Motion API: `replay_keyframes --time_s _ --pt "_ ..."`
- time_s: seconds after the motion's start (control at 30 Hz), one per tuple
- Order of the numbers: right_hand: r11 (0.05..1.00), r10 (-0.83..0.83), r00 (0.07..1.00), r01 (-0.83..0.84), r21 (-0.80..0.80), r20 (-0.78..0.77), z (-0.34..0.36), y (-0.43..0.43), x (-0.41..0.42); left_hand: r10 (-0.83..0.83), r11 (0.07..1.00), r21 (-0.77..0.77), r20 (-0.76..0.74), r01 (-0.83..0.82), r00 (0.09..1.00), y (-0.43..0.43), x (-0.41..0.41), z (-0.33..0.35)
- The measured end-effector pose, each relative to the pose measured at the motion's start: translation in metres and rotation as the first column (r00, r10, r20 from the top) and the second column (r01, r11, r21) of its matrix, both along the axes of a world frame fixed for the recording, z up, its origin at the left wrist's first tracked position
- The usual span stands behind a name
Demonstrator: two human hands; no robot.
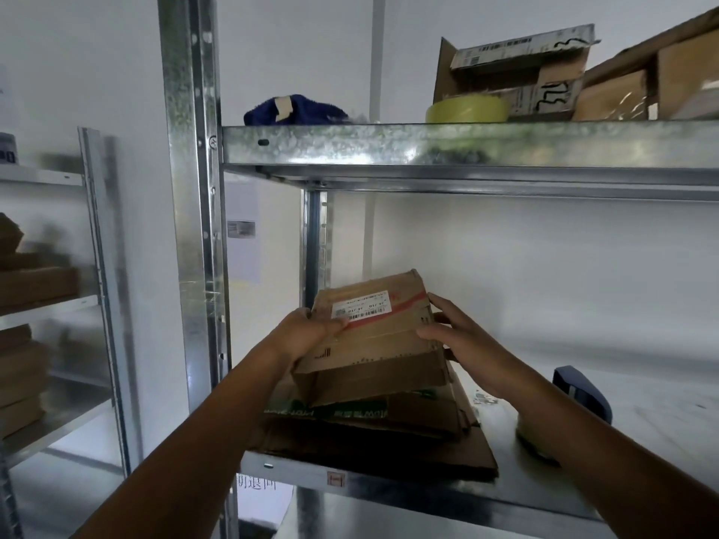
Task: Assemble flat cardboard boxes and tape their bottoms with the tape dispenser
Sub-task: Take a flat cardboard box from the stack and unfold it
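On the shelf (661,422), our left grip (309,332) and right grip (459,334) pinch one flattened box (383,344) by its ends, long axis running grip to grip, label facing us; one tape dispenser (583,390) sits beyond the right grip.

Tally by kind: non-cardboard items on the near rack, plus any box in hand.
blue cloth: 1
tape roll: 1
tape dispenser: 1
flat box, gripped by left hand and right hand: 1
Total: 4
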State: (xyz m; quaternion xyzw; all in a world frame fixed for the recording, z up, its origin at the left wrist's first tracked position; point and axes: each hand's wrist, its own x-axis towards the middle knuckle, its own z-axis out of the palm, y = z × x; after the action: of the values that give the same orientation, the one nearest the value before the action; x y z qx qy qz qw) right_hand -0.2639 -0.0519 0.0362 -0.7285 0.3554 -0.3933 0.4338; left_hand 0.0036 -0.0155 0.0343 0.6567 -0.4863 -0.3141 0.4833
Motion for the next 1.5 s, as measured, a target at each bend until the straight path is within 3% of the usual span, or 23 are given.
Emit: replay_keyframes --time_s 0.27,0.43,0.53,0.7,1.0,1.27,1.5 --pt "1.000 0.012 0.999 -0.013 0.016 0.050 0.004 -0.002 -0.005 -0.143 0.987 -0.117 -0.367 0.107 0.919 0.008 0.005 -0.004" --pt "0.989 -0.146 0.986 0.147 -0.006 0.076 0.005 0.007 -0.001 -0.198 0.971 -0.214 -0.457 0.109 0.867 0.015 -0.003 0.001" --pt "0.969 -0.245 0.956 0.248 0.005 0.160 0.010 0.015 -0.004 -0.270 0.946 -0.289 -0.440 0.149 0.856 0.025 -0.013 0.015" --pt "0.958 -0.251 0.928 0.279 -0.069 0.275 0.027 0.047 -0.027 -0.395 0.877 -0.406 -0.303 0.257 0.867 0.048 -0.039 0.044" --pt "0.932 -0.315 0.856 0.360 -0.035 0.410 0.026 0.126 -0.119 -0.468 0.844 -0.421 -0.276 0.332 0.840 0.098 -0.129 0.046" --pt "0.855 -0.457 0.800 0.516 -0.055 0.388 0.016 0.197 -0.211 -0.599 0.769 -0.425 -0.215 0.478 0.771 0.149 -0.234 0.037" --pt "0.812 -0.496 0.759 0.577 -0.084 0.421 0.009 0.241 -0.279 -0.631 0.720 -0.477 -0.149 0.503 0.761 0.163 -0.310 0.022"
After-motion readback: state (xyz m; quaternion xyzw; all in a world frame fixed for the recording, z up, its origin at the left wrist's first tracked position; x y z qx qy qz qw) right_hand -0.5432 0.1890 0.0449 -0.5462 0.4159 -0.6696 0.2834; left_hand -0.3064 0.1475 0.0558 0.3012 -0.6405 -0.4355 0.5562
